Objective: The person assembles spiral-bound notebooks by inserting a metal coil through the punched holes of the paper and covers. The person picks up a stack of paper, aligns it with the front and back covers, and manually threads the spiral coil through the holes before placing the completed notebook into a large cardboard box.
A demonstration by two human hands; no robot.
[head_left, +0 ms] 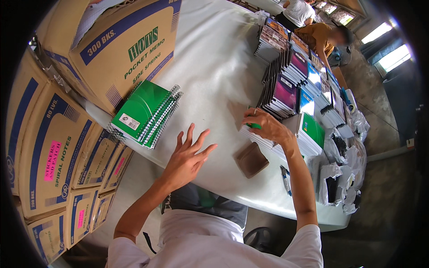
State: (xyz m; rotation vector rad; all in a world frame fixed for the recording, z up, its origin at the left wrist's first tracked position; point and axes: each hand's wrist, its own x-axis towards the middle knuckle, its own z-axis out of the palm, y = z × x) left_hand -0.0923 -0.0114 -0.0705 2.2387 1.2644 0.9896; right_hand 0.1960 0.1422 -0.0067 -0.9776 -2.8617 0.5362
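My left hand (pixel 185 161) hangs over the near edge of the white-covered table, fingers spread and holding nothing. To its left lies a stack of green spiral notebooks (pixel 143 109), their wire coils showing along the sides. At the right, the fingers of my right hand (pixel 270 127) curl over a small stack of green-covered notebooks (pixel 259 137); my hand hides most of its top. Beside that stack, another pile of green notebooks (pixel 310 134) shows white page edges. A brown cardboard piece (pixel 251 160), perhaps a shallow box, lies just nearer to me.
A large carton (pixel 116 58) stands at the far left, with more cartons (pixel 56 152) stacked beside the table. Purple notebooks (pixel 283 94) and other piles line the right side. Plastic wrapping (pixel 355 152) and a blue pen-like tool (pixel 286 180) lie there. Two people (pixel 318 38) are beyond.
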